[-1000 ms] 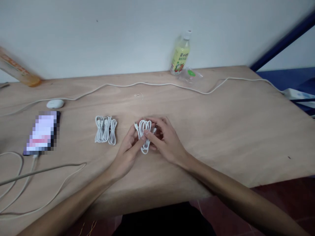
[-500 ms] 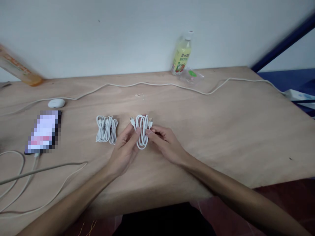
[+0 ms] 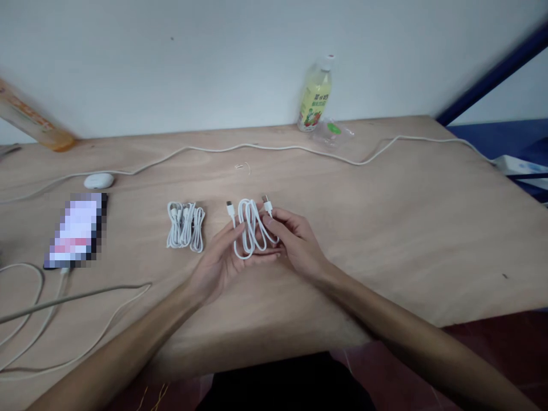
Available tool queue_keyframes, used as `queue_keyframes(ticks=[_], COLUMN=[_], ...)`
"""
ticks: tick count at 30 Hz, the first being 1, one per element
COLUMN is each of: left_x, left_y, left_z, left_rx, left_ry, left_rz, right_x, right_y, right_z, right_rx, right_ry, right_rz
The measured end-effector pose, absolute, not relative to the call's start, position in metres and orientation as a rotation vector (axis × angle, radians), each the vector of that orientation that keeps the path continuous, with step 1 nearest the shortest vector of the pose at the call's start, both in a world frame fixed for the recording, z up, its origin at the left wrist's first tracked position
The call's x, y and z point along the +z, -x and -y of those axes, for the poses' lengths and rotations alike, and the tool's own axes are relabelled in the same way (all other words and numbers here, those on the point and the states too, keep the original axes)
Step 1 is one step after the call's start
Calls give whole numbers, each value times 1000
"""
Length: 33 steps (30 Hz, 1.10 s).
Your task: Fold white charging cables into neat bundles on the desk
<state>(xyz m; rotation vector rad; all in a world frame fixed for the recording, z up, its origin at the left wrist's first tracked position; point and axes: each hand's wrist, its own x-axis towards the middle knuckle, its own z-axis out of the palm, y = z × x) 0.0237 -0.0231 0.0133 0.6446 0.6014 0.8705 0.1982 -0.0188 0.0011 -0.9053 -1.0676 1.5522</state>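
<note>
A white USB cable (image 3: 249, 228) lies in loose loops between my two hands, above the table. My left hand (image 3: 222, 254) holds the loops from the left, thumb on top and fingers stretched beneath them. One plug points up beside that thumb. My right hand (image 3: 297, 240) pinches the other end just below its metal USB plug (image 3: 267, 202). Left of my hands, several bundled white cables (image 3: 185, 226) lie side by side on the table.
On the left are a phone (image 3: 77, 228) with a cord plugged in, a white earbud case (image 3: 99, 181) and a tilted orange bottle (image 3: 51, 131). A long white cord (image 3: 295, 147) crosses the back. A yellow drink bottle (image 3: 315, 100) stands by the wall beside clear plastic (image 3: 334, 132).
My right hand has shifted slightly right with its plug, and the cable's loops have spread wider. My left fingers now stretch out under the loops.
</note>
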Motion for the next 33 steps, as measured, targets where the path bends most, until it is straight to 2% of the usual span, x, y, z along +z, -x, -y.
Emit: queue_keyframes(ticks=[6,13,22,29,33], left_x=[12,1,2,5,6], left_y=[-21,-21,-21,-19,-18], left_z=[21,21,17,14,13], left_rx=[733,762,984,971,947], left_ry=[-729,-801,-725,-714,-703], left_rz=[-563,-603,-724,-735,-759], right_x=[1,0,4,4,3], right_y=[-196,-198,-203,-204,-205], right_z=[20,19,13,15,13], right_rx=[1744,1673,1613,1379,1374], right_ry=[812,925,921,1037,1086], right_rz=[1059,1078,1015,1085,1023])
